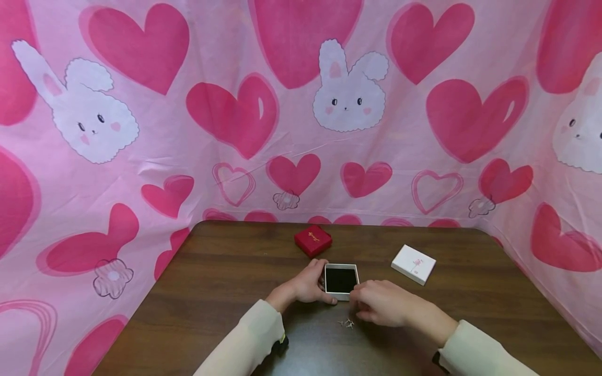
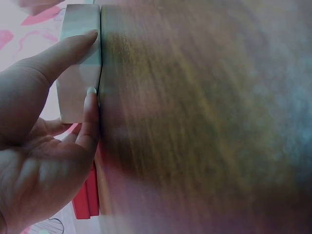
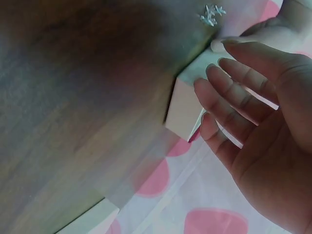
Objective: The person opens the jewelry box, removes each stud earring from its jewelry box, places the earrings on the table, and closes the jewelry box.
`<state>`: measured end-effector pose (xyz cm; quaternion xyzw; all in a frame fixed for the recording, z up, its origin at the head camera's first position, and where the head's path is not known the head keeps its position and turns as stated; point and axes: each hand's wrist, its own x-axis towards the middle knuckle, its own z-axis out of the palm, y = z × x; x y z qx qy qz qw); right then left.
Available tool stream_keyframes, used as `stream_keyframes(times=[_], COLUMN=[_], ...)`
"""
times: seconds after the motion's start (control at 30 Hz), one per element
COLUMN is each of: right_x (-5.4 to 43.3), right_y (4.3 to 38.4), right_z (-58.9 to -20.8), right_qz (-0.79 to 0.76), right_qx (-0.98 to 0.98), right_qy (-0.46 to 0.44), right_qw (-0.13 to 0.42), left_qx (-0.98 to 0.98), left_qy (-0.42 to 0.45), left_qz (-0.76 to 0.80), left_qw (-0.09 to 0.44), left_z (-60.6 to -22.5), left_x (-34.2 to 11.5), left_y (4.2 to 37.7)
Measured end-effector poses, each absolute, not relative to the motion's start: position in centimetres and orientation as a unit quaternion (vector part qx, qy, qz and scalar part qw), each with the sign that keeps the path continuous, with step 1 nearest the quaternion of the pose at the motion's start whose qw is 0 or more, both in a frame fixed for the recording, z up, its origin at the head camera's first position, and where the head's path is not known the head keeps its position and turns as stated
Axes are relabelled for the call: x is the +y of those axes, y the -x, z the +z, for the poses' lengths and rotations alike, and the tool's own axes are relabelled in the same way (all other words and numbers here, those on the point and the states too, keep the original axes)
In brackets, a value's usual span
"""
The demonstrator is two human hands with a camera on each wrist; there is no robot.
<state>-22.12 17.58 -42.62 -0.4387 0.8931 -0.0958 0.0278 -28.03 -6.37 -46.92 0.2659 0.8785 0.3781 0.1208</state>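
A small square white box [image 1: 342, 296] stands on the table with its top off, a black pad [image 1: 341, 280] inside. My left hand [image 1: 310, 282] holds it at the left side, thumb along the near wall and fingers round the corner, as the left wrist view shows. My right hand [image 1: 383, 303] is at the box's right near corner. In the right wrist view its fingers [image 3: 234, 97] are loosely bent with nothing seen between them; whether they touch the wall I cannot tell. Several tiny silvery pieces [image 1: 347, 324], too small to identify, lie just in front of the box.
Behind the white box sits a closed red box [image 1: 313, 240] with gold lettering. A flat white lid [image 1: 414, 265] with a pink print lies to the right. The brown wooden table [image 1: 226, 292] is backed by pink cloth [image 1: 291, 125] with hearts and rabbits.
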Motion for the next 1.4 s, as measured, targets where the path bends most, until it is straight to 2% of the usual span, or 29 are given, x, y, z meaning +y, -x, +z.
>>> stream_keyframes(times=[0.3,1.03,1.4], right_x=[18.0,20.1,22.0], right_y=[23.1,24.9,25.7], right_z=[-42.2,-41.4,-40.8], right_qz=[-0.096,-0.104,-0.07], right_qx=[0.899,0.914,0.926], right_qy=[0.426,0.393,0.37], right_qw=[0.005,0.001,-0.044], left_qx=[0.878,0.877,0.875], left_qy=[-0.262,-0.254,-0.255], left_qz=[0.377,0.381,0.387], left_qw=[0.133,0.143,0.142], left_z=[-47.1,-47.1,-47.0], left_x=[-6.3,-6.4,-6.4], left_y=[28.3,28.3,28.3])
